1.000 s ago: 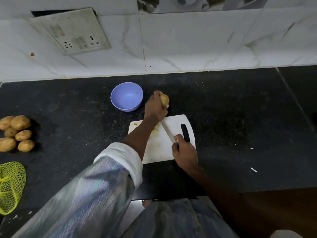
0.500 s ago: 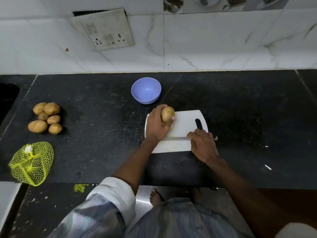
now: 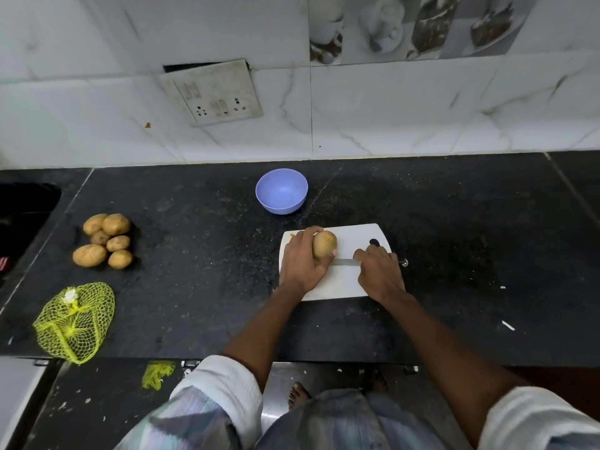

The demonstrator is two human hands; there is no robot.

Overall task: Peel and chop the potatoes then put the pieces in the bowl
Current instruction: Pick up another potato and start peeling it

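Since a second ago the left hand (image 3: 300, 263) has brought the potato (image 3: 324, 244) down from beside the bowl onto the white cutting board (image 3: 352, 237), and the right hand (image 3: 379, 275) has turned the knife (image 3: 346, 262) from a diagonal to lie level across the board. Left fingers (image 3: 303, 237) curl over the unpeeled potato, holding it against the board. Right fingers are closed round the knife handle, the blade pointing left toward the base of the potato; whether it touches cannot be told. Just beyond the board stands the blue bowl (image 3: 281, 190), nothing visible inside. Well to the left on the black counter (image 3: 194, 271), six more potatoes (image 3: 103, 240) lie in a cluster, and a yellow net bag (image 3: 75, 322) sits near the front edge.
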